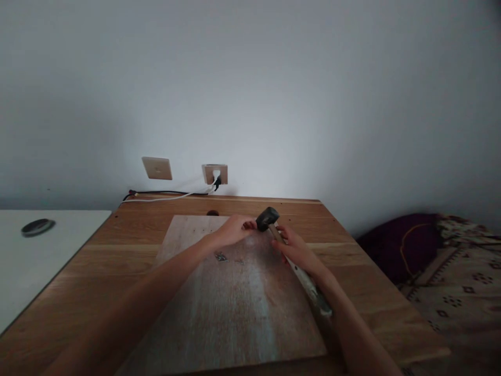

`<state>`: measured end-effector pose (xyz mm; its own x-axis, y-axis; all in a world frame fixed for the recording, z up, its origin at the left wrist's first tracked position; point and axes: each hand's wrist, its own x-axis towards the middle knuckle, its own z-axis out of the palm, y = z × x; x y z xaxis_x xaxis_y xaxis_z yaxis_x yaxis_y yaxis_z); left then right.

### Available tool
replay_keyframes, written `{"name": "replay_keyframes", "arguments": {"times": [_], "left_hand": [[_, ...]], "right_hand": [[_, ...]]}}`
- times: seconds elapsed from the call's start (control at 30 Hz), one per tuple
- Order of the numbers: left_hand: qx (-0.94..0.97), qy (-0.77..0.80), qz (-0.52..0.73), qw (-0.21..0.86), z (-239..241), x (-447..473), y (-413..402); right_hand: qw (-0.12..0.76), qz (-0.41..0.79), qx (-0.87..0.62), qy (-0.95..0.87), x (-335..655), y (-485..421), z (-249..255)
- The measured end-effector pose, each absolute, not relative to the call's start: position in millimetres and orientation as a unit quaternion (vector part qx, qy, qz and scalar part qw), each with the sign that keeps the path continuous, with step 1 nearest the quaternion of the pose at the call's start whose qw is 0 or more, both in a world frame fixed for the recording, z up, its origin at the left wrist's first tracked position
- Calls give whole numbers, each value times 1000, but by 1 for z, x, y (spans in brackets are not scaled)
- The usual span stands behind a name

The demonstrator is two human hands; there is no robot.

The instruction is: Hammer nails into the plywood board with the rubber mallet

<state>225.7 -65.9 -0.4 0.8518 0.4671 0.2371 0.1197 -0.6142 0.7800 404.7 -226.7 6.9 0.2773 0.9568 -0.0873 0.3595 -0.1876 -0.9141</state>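
Note:
My right hand (295, 248) is wrapped round the handle of a hammer (301, 274), close under its dark, blocky head. The hammer slants over a worn wooden board (223, 318), with its head away from me and its pale handle end towards me. My left hand (237, 228) is just left of the hammer head, low over the far part of the board, its fingers curled in a pinch. What those fingers hold, if anything, is too small to see. On the board below my left wrist lies a small heap of nails (221, 257), with a few more nails (239, 261) beside it.
The board rests on a wooden table (352, 308) against a white wall. Black and white cables (172, 196) run along its back edge to a wall socket (215, 174). A white surface (35, 266) with a dark oval (38, 227) adjoins at left; patterned fabric (462, 292) lies at right.

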Motion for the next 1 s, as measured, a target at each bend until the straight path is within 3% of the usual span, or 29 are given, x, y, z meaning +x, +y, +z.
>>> {"name": "replay_keyframes", "arguments": {"times": [0.4,0.63,0.83,1.0], "left_hand": [[879,183,238,370,-16,254,-71],[865,193,256,385,-18,256,-65],[863,174,265,392,-22,256,-68],[863,190,264,388,-21,255,-69]], "right_hand": [[452,312,-717,-430,414,-235,0],[376,244,-751,-485,413,-234,-4],[413,355,-716,-436,406,-236,-8],[448,360,-700,-424,404,-236,-7]]}}
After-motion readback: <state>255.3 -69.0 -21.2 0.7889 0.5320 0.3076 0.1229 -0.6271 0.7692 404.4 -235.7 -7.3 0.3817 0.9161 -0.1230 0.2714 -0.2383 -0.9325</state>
